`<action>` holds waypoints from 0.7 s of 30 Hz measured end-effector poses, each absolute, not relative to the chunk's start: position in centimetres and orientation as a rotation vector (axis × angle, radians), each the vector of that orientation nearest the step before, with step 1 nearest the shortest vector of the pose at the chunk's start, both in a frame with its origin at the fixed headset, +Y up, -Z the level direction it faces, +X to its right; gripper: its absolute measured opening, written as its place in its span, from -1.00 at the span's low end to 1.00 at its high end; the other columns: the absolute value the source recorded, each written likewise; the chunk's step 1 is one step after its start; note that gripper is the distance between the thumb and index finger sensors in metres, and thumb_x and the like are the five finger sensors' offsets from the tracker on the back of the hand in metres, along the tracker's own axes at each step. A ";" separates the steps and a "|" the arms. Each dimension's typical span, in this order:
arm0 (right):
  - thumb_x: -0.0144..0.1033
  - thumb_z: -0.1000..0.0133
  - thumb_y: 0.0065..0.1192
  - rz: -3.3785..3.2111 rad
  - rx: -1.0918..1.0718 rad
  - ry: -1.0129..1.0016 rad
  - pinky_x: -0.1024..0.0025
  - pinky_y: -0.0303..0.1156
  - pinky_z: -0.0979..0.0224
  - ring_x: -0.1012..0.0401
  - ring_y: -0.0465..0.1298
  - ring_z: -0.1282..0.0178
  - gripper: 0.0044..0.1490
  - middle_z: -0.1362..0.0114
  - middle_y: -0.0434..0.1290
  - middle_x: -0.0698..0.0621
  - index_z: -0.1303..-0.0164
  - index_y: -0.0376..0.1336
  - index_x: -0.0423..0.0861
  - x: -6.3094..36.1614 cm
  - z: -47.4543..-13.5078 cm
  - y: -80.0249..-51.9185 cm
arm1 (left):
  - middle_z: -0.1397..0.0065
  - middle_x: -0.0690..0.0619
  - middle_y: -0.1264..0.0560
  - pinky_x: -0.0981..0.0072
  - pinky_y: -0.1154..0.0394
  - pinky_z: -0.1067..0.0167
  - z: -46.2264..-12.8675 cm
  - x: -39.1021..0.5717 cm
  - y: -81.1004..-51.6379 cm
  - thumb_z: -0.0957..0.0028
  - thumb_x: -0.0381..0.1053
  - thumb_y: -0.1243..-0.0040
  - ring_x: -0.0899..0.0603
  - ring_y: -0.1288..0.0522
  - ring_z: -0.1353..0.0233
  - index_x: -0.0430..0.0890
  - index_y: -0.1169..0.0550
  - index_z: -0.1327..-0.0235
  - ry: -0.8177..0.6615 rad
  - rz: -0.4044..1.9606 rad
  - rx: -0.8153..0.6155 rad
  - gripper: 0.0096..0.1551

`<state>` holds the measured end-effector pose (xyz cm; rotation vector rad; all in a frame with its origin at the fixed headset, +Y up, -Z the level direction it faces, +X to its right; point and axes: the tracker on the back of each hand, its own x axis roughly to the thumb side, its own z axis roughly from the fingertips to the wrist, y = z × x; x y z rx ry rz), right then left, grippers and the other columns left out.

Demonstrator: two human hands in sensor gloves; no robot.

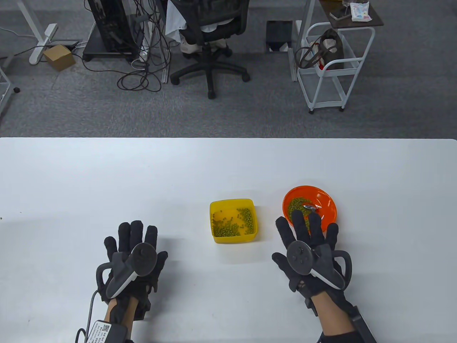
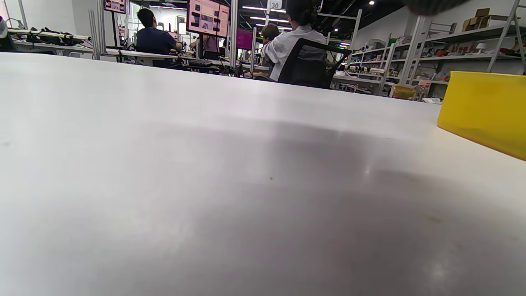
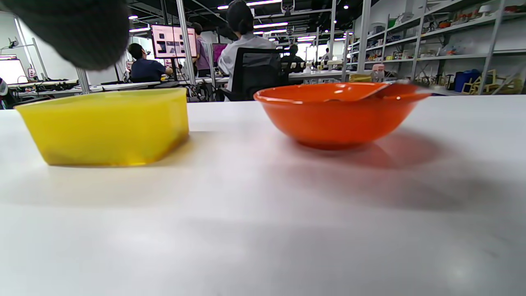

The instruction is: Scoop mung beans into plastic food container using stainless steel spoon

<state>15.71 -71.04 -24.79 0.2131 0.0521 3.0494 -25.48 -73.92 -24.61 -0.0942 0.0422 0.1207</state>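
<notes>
Already some mung beans (image 1: 231,223) lie in the yellow plastic food container (image 1: 234,238), which sits just left of the orange bowl (image 1: 328,203), keeping each transfer short. A stainless steel spoon (image 1: 310,207) rests in the bowl's beans. Both the left hand (image 1: 132,255) and right hand (image 1: 309,250) lie flat, fingers spread, gripping nothing; the right fingertips (image 1: 298,215) overlap the bowl's near rim.
</notes>
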 end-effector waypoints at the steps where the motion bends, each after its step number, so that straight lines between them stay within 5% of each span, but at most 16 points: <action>1: 0.35 -0.09 0.19 3.051 0.215 0.053 -0.45 -0.58 -0.48 -0.18 -0.47 -0.72 0.18 -0.67 -0.60 0.17 -0.51 -0.52 0.41 15.7 -24.8 -71.0 | -0.69 0.00 0.33 -0.44 0.39 -0.44 -24.6 -25.5 -73.9 0.06 0.37 0.09 -0.28 0.36 -0.67 0.24 0.08 -0.54 0.043 0.120 -0.095 -0.09; 21: 0.34 -0.10 0.18 3.049 0.219 0.079 -0.45 -0.57 -0.48 -0.18 -0.46 -0.72 0.16 -0.67 -0.59 0.15 -0.53 -0.50 0.38 15.7 -24.7 -71.1 | -0.69 -0.01 0.32 -0.44 0.40 -0.43 -24.6 -25.5 -73.9 0.06 0.37 0.09 -0.28 0.37 -0.67 0.23 0.08 -0.54 0.041 0.116 -0.105 -0.09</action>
